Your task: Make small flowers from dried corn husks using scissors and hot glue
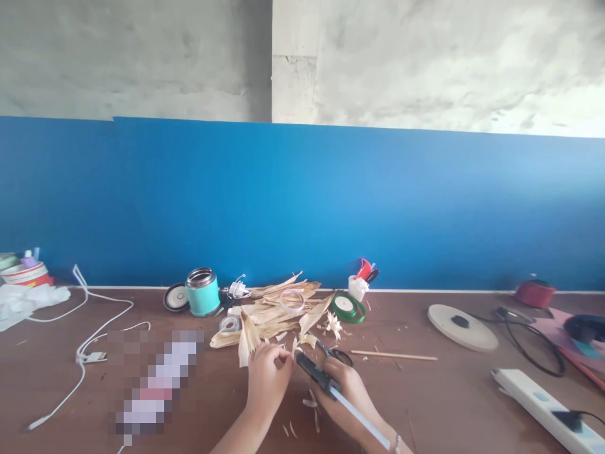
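Observation:
My right hand [347, 388] is wrapped around a black hot glue gun [314, 373], with a long whitish glue stick [362, 419] running out of its back. The gun's nozzle points at the fingertips of my left hand [269, 372]. Those fingers are pinched on a small piece of corn husk [295, 345], mostly hidden at this angle. Just beyond both hands lies a pile of dried corn husks [269, 315]. A pale husk flower [333, 325] rests at its right side. Dark-handled scissors [341, 357] lie behind the glue gun, partly covered by my right hand.
A turquoise flask [203, 296] stands behind the pile, near green ribbon [362, 312] and a white pen cup [358, 287]. A thin wooden stick [394, 355] lies to the right, before a round cream lid [462, 326] and a power strip [548, 403]. White cables [87, 340] trail at left.

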`<action>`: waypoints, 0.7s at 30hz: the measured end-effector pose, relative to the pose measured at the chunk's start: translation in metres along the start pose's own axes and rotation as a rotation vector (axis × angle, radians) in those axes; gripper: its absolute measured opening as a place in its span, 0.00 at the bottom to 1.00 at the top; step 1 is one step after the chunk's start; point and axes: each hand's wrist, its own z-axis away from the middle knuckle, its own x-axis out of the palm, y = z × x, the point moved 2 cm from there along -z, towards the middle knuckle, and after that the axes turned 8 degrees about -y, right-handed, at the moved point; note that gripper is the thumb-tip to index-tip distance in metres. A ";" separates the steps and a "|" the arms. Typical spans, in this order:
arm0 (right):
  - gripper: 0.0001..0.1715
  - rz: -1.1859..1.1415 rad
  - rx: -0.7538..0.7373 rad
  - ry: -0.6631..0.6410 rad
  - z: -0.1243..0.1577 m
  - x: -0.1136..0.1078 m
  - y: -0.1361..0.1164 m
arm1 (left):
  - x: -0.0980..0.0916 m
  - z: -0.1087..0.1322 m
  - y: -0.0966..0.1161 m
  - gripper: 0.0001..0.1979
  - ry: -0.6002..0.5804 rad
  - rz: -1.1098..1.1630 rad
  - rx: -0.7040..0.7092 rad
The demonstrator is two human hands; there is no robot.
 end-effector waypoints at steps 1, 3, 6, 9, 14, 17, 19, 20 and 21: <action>0.08 0.013 -0.003 -0.004 0.000 0.001 0.000 | 0.001 0.000 0.000 0.10 -0.004 -0.016 0.003; 0.08 0.037 -0.003 -0.011 0.000 0.002 0.001 | 0.001 0.001 0.000 0.10 -0.011 -0.039 0.006; 0.08 0.088 0.011 -0.022 0.000 0.004 0.002 | 0.002 0.001 0.000 0.11 -0.011 -0.068 0.019; 0.07 0.116 0.015 -0.031 0.000 0.005 0.003 | 0.003 0.002 0.000 0.11 -0.013 -0.087 0.025; 0.06 0.153 0.049 -0.027 -0.001 0.004 0.004 | 0.003 0.002 0.001 0.11 -0.030 -0.101 0.018; 0.06 0.174 0.066 -0.032 -0.001 0.004 0.004 | 0.002 0.002 0.002 0.11 -0.015 -0.101 0.029; 0.06 0.182 0.073 -0.035 -0.001 0.005 0.003 | 0.002 0.002 0.002 0.11 -0.010 -0.103 0.035; 0.06 0.186 0.076 -0.036 -0.001 0.005 0.003 | 0.002 0.002 0.002 0.11 -0.009 -0.104 0.038; 0.06 0.189 0.079 -0.037 -0.001 0.005 0.003 | 0.002 0.002 0.002 0.11 -0.008 -0.106 0.041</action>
